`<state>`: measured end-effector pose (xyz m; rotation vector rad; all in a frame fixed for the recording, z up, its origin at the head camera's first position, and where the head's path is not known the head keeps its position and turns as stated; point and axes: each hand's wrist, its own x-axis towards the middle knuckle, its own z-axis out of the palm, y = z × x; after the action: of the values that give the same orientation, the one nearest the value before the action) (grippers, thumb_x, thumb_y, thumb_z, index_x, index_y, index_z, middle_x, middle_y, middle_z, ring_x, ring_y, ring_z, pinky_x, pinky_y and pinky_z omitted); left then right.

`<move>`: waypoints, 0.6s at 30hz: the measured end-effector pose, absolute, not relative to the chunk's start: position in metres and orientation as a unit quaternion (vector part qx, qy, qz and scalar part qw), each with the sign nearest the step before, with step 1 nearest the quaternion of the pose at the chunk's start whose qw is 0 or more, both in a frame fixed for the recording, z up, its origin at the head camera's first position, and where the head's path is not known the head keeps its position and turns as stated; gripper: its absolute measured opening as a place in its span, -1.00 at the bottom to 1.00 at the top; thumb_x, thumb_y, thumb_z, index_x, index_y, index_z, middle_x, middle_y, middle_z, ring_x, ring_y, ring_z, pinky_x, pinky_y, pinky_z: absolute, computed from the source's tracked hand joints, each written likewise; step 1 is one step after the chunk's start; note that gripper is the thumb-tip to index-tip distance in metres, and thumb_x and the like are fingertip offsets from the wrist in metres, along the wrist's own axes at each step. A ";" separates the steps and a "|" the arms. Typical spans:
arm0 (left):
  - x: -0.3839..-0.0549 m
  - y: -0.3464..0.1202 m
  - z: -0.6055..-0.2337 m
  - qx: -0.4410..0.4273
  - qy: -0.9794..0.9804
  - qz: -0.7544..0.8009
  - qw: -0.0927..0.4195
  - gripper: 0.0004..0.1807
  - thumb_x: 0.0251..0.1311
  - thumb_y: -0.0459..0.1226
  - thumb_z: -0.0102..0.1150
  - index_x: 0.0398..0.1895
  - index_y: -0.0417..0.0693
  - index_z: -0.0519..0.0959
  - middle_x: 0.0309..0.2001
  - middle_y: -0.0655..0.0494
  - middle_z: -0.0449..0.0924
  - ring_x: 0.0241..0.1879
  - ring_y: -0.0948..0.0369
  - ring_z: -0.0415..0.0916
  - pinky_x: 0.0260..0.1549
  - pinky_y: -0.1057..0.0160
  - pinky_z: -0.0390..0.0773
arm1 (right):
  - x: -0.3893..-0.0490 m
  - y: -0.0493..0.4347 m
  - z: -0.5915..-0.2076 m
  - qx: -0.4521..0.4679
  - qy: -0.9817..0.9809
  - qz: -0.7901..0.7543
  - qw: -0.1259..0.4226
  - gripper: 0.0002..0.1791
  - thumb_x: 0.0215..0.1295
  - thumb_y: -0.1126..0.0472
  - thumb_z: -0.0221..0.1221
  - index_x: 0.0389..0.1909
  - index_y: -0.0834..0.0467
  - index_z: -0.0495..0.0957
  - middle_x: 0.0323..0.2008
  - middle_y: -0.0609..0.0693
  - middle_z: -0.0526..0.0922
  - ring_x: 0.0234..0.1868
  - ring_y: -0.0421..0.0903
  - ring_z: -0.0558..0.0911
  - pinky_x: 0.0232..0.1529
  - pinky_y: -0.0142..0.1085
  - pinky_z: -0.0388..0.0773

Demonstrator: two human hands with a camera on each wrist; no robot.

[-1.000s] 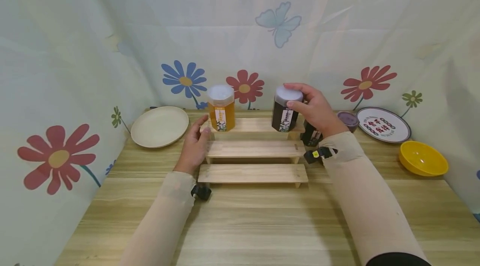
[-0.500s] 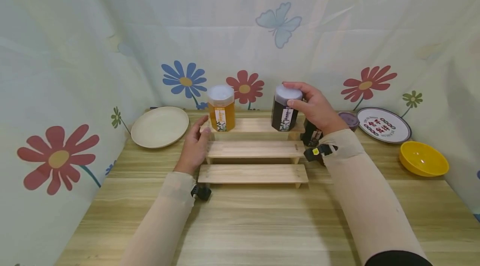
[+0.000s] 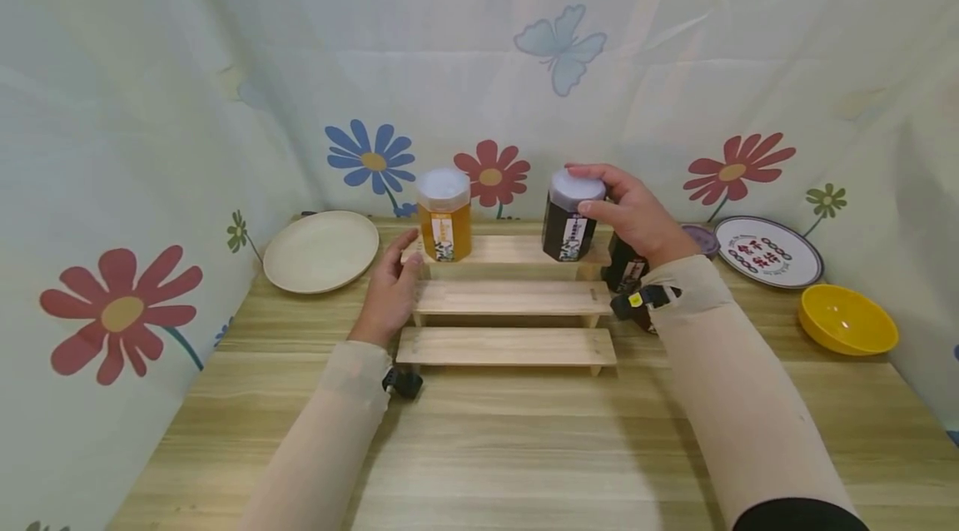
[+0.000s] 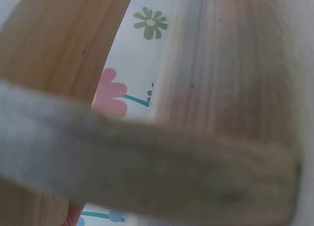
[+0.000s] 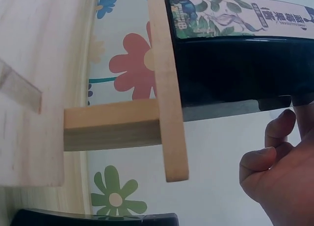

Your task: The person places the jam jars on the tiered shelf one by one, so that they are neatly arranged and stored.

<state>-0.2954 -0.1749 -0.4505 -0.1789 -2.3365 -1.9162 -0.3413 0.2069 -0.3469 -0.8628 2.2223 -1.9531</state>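
A three-tier wooden stand rests on the table. On its top shelf, toward the right end, is an upright dark jar with a pale lid; my right hand grips it around the lid. The right wrist view shows the labelled jar with its base against the shelf, and curled fingers beside its lid end. At the shelf's left end stands an amber jar, also lidded. My left hand holds the stand's upper left end, thumb in front. Wood mostly hides that hand in the left wrist view.
More dark jars stand right of the stand, partly behind my right forearm. A cream plate lies at the back left. A patterned plate and a yellow bowl are at the right. A flowered curtain backs the table.
The head view has shifted very slightly. Both hands keep their places, and the dark jar stays on the top shelf.
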 end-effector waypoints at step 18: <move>-0.293 -0.174 -0.451 -0.066 -0.776 -0.623 0.075 -0.43 0.68 -0.11 -0.09 0.66 0.10 0.23 0.64 0.16 0.15 0.32 0.04 0.40 0.21 0.03 0.41 | -0.301 0.245 -0.346 -0.177 0.798 -0.575 -0.021 -0.19 0.53 0.15 0.24 0.67 -0.31 0.13 0.59 0.05 0.32 0.22 -0.04 0.39 0.16 -0.27 0.42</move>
<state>-0.2927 -0.1742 -0.4508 -0.1969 -2.3281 -1.8696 -0.3014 0.2446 -0.3464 -0.5641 2.5415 -1.8321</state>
